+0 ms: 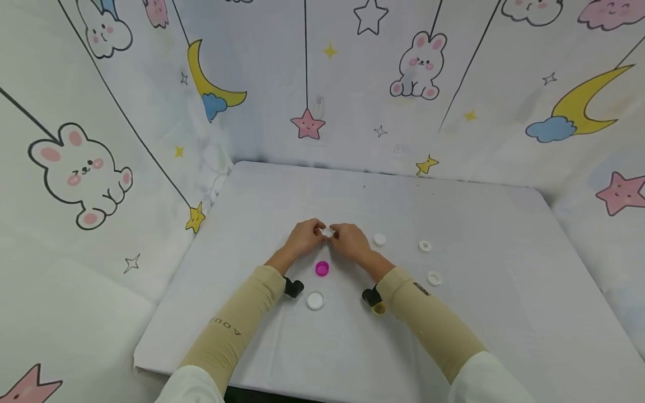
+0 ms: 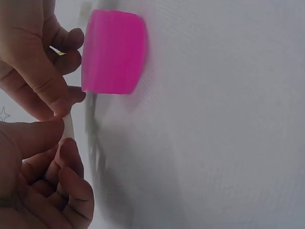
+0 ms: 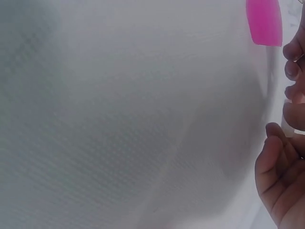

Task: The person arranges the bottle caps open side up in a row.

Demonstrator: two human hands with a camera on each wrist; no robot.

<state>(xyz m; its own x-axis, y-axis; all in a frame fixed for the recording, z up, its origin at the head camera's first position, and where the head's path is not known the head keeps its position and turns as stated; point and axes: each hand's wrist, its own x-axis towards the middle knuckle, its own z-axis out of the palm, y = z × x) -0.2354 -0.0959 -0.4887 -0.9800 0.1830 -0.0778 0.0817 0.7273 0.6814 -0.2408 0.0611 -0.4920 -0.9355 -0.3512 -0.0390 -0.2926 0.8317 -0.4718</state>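
Both hands meet over the middle of the white table. Between them is a small white round piece [image 1: 328,232], mostly hidden by the fingers. My left hand [image 1: 304,238] pinches its left side, thumb and fingertips curled in. From the other side my right hand [image 1: 350,240] grips it the same way. In the left wrist view a pale sliver of the piece [image 2: 68,128] shows where the two thumbs come together. A bright pink cap [image 1: 322,268] lies on the table just below the hands; its smooth side wall [image 2: 114,52] faces the left wrist camera.
A white lid [image 1: 315,300] lies nearer the body. Right of the hands are a white cap [image 1: 379,239], a white disc with a marked centre [image 1: 425,245] and a white ring [image 1: 434,278]. A yellow cap [image 1: 379,309] is partly covered by the right wrist's black camera [image 1: 372,296].
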